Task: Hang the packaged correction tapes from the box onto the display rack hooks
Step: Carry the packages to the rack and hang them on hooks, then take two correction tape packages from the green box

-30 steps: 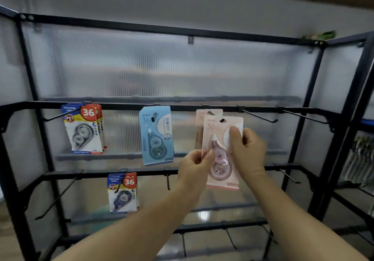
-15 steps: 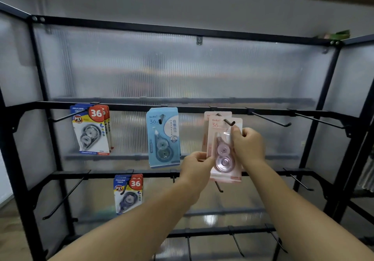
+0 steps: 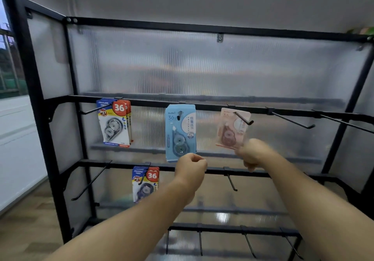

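Note:
The pink correction tape pack (image 3: 230, 131) hangs on a hook (image 3: 243, 118) of the black display rack's upper bar (image 3: 212, 107), slightly tilted. My right hand (image 3: 254, 153) is curled and motion-blurred at the pack's lower right corner; I cannot tell if it touches the pack. Curled in a fist below the hanging blue pack (image 3: 180, 133), my left hand (image 3: 191, 164) holds nothing. The box is out of view.
Red-and-blue "36" packs hang at the upper left (image 3: 114, 125) and on the middle bar (image 3: 144, 183). Bare hooks (image 3: 291, 119) stick out to the right on the upper bar, and more (image 3: 230, 182) point down from the lower bars. A corrugated translucent panel backs the rack.
The pink pack went onto the hook and both hands came off it and dropped lower. The camera view shifted to the left.

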Demonstrator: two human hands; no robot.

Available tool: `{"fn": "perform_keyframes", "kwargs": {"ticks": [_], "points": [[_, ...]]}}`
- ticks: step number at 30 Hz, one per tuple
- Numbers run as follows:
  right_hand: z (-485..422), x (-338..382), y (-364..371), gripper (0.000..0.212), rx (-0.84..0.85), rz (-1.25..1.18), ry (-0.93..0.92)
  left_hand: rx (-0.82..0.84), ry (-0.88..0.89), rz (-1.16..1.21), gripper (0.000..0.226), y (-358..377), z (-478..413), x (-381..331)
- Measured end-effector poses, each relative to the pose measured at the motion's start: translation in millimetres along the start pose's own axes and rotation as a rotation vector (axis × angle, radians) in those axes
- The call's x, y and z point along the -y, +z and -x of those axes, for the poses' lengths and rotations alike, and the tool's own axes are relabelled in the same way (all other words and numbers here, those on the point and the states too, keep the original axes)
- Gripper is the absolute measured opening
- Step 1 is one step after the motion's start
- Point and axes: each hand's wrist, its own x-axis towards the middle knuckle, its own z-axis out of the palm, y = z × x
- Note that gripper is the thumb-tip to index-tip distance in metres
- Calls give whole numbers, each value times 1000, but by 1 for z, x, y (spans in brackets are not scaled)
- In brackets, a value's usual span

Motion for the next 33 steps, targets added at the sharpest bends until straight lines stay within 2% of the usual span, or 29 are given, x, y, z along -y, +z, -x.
{"fn": "perform_keyframes", "kwargs": {"ticks": [3,6,9,11,14,20,23,27,33], "points": [[30,5,23,32,223,41,-51,13,-26,-3,12,4,10,9],[50,28,48,36,318,92,-153,-9,-57,-18,13,0,22,27],[74,63,79,27,356,81,-281,-102,-118,-41,17,-26,42,49],[97,93,105,19,404,160,-460,-194,-145,-43,21,-58,60,63],[145,142,139,19,441,268,-601,-358,-139,-94,21,-123,95,79],[268,267,207,25,493,175,-887,-593,-194,-54,17,-280,202,105],[358,341,245,32,541,172,-1036,-741,-176,-70,20,-370,286,113],[499,437,299,30,603,188,-1225,-979,-247,-128,20,-498,410,132],[709,545,353,33,759,272,-1521,-1376,-296,103,23,-645,578,150]]}}
